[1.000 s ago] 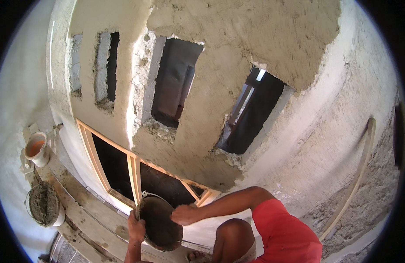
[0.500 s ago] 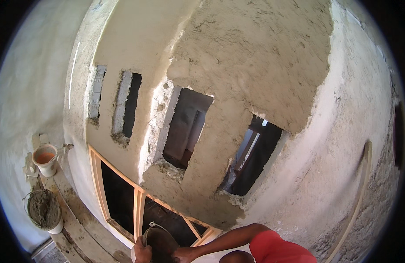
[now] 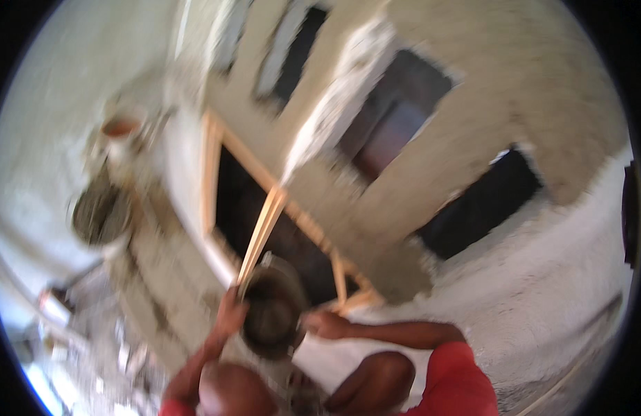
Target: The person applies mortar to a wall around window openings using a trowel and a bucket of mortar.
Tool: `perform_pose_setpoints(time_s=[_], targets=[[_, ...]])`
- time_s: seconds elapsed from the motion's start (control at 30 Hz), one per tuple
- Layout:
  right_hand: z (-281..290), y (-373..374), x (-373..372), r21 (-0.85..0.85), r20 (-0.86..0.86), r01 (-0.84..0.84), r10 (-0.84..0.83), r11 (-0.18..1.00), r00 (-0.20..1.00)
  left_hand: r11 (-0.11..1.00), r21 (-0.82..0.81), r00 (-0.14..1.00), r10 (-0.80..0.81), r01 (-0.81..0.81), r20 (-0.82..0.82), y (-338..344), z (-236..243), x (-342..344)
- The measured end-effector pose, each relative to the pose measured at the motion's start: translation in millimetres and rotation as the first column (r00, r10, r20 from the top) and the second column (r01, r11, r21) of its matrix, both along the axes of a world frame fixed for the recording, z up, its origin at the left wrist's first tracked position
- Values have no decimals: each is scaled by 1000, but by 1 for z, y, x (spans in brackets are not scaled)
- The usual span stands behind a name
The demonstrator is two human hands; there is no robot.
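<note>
A dark bucket (image 3: 272, 315) with a thin handle stands or hangs between my knees and the wooden frame; whatever lies inside looks dark and blurred. Its left rim is gripped by my left hand (image 3: 230, 313), fingers closed around the edge. On the opposite side my right hand (image 3: 325, 324) is closed at the rim too, its fingers partly smeared by motion. Whether the bucket rests on something cannot be told. To the left, a second bucket (image 3: 102, 213) filled with grey mortar sits on the planks (image 3: 154, 270).
Farther back is a white bucket (image 3: 121, 132) with an orange inside. A light wooden frame (image 3: 261, 232) spans a dark opening beside the planks. The wall (image 3: 404, 187), partly coated in damp plaster, has several rectangular holes. Rubble (image 3: 119, 360) lies below at lower left.
My view has tilted downward and turned, so the held bucket, both forearms and my knees now show more fully. Both hands stay on the bucket's rim.
</note>
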State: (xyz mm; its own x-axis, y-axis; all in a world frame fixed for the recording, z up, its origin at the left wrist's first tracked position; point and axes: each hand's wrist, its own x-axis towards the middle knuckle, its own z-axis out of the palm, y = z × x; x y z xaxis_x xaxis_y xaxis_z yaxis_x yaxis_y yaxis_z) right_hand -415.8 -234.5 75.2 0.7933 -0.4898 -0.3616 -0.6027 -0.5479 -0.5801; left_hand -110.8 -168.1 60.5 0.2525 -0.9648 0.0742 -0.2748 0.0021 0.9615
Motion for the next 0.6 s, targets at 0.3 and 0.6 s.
perform_pose_setpoints(time_s=[0.3,0.6], targets=[[84,9,57,-595,-10,-86,99,799,995,994,105,883,47,3,-468,29,-42,54],[111,5,77,-307,-249,-66,-13,949,968,935,158,642,335,-318,-690,50,-44,57]])
